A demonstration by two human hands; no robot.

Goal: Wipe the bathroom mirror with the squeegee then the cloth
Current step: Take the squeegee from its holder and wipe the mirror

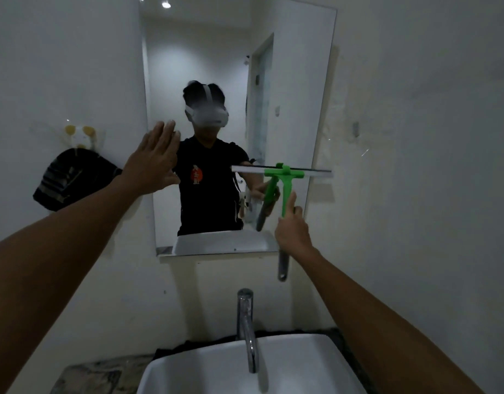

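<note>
1. The squeegee [284,191] is in my right hand [292,231]; nearer than both, a white basin [302,365] sits at the bottom edge with a chrome tap [246,328] rising from its far rim.
2. My right hand is closed around the squeegee's handle, green at the top and grey below, with the grey end hanging under my fist.
3. The squeegee's blade lies level across the right side of the mirror [216,52], about halfway up, its right tip at the mirror's right edge.
4. My left hand [154,160] is open with fingers spread, holding nothing, its palm at the mirror's left edge; I cannot tell if it touches.
5. On the wall to the left of the mirror, a dark striped cloth [71,180] hangs from a hook.
</note>
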